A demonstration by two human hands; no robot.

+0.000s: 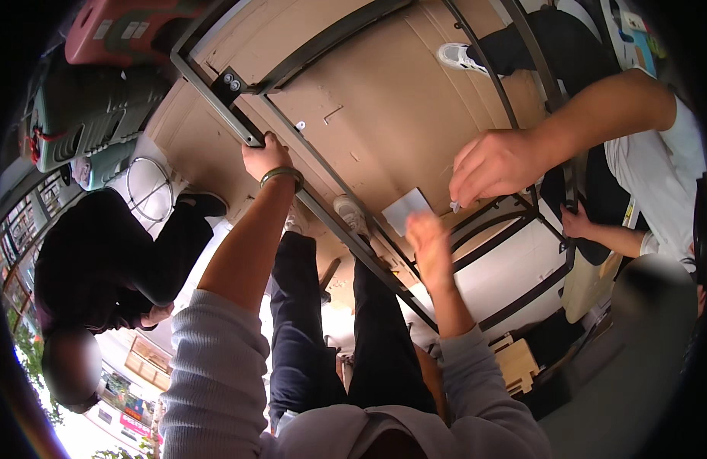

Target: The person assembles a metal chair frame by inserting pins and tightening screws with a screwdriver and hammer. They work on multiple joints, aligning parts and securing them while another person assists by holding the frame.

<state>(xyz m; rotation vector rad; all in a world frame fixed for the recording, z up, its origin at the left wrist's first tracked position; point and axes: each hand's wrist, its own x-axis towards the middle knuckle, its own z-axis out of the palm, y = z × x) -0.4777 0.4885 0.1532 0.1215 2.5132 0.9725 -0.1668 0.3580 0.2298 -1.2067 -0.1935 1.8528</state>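
Sleeves of grey knit frame the near view, and both forearms reach up from them toward the long dark metal frame bar [346,229] that runs slantwise across the brown wooden board [384,107]. The left hand [265,159], with a metal bracelet [281,176] at its wrist, grips the upper stretch of that bar, its fingers curled tight around it. The right hand [428,246] is raised just beside the bar's lower stretch. It is blurred, with the fingers seemingly stretched out together, and I cannot tell whether it grasps anything. A small white card [405,210] lies on the board just beyond that hand, close to the bar.

Farther from the bar, on its right side, a co-worker's hand [491,164] pinches a tiny pale piece between thumb and fingertips. Near the bar's far end sits a black corner bracket with two bolts [229,83].

Holding well here probably means keeping the left grip firm and still, so the bar does not shift on the board while the co-worker's hand works close by. The right hand is best kept flat against the frame and clear of the pinched piece. Curled fingers should also stay out of the gap between bar and board, where they could get nipped.
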